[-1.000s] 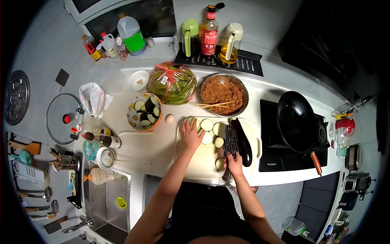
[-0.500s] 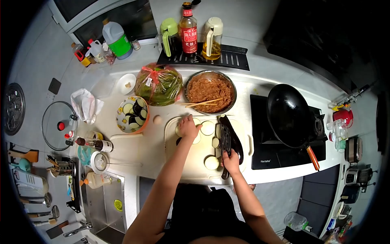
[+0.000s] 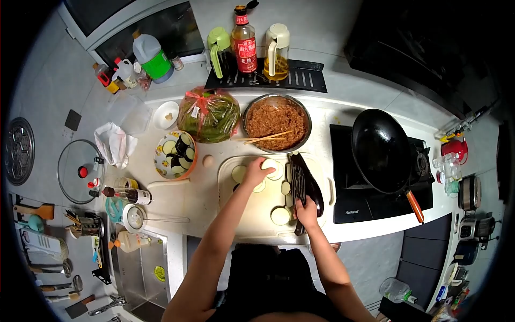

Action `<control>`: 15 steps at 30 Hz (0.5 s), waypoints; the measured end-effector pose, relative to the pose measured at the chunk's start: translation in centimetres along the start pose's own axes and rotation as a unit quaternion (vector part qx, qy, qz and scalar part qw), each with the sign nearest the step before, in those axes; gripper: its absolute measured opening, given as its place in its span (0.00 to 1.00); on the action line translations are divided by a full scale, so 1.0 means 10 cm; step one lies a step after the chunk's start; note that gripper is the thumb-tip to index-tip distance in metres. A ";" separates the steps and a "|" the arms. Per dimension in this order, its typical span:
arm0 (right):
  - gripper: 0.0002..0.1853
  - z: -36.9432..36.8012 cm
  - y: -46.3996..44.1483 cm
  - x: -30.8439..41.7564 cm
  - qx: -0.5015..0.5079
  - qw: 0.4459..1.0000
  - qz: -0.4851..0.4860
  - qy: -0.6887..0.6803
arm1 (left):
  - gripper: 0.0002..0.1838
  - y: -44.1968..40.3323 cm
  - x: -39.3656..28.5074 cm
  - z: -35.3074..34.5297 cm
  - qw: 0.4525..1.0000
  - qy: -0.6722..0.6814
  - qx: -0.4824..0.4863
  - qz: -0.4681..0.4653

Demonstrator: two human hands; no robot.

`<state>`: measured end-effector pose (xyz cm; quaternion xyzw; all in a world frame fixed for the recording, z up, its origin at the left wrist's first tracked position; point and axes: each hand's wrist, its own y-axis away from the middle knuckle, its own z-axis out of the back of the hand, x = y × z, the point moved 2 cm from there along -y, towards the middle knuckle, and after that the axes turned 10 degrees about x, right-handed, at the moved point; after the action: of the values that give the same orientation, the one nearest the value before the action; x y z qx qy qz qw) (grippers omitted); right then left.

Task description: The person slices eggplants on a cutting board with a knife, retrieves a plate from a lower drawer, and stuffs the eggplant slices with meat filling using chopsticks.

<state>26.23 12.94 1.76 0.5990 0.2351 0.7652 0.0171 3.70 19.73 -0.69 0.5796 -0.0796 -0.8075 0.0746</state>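
Eggplant slice [image 3: 278, 173], pale and round, lies near the middle of the frame, toward the top of the cutting board [image 3: 244, 214]. The left hand [image 3: 258, 173] is on it, thumb across its face and fingers at its left side; whether they pinch it or only rest there, I cannot tell. It should be light and a little spongy, its moist cut face perhaps slick, so the skin-edged rim is the safer hold; a hard squeeze could dent it.

Just right of the middle, the right hand [image 3: 307, 212] is closed around the knife [image 3: 298, 185] where blade meets handle. The dark blade lies beside the whole eggplant [image 3: 314, 185], which runs along the right part of the board. That one is probably heavier and firm, with smooth skin that may slip or roll; around its thick middle looks the steadiest place to hold.

Other loose rounds [image 3: 280, 216] lie on the board. More cut pieces [image 3: 170, 146] fill the flowered bowl [image 3: 159, 154] at left of centre, with an egg [image 3: 208, 161] just beside it.
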 end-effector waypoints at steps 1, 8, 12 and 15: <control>0.09 0.00 0.01 -0.03 -0.004 1.000 0.005 0.008 | 0.27 -0.02 0.00 -0.07 0.995 -0.092 -0.028 -0.010; 0.08 0.03 0.04 -0.06 -0.014 1.000 -0.004 0.009 | 0.29 -0.19 -0.20 -0.22 0.949 -0.264 0.130 0.109; 0.08 0.03 0.02 -0.03 0.019 0.997 -0.027 -0.063 | 0.25 0.06 -0.16 -0.10 0.976 -0.197 0.034 0.083; 0.07 -0.03 -0.03 -0.05 0.047 0.991 -0.045 -0.119 | 0.26 0.27 0.15 0.23 0.981 -0.104 -0.115 0.113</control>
<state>25.96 12.96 1.16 0.6749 0.2939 0.6749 0.0507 1.16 16.92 -0.76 0.4675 -0.0586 -0.8534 0.2228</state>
